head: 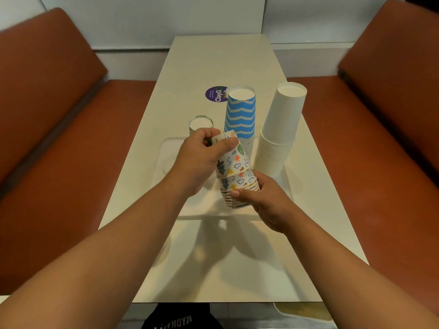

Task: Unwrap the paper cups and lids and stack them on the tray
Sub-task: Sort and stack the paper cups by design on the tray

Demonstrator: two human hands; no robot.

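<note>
Both of my hands hold a tilted, upside-down stack of doodle-printed paper cups (237, 169) above a pale tray (166, 153). My left hand (202, 157) grips the top cup's base end. My right hand (263, 200) holds the rims at the stack's lower end. On the tray behind stand a blue-and-white zigzag cup stack (241, 112) and, to its right, a taller plain white cup stack (278, 129), both upside down. A short stack in clear wrap (199, 123) stands at the back left, partly hidden by my left hand.
The tray lies on a long white table (213, 60) with a round purple sticker (215, 95) behind the cups. Brown padded benches (47, 115) flank the table on both sides. A white wall closes the far end.
</note>
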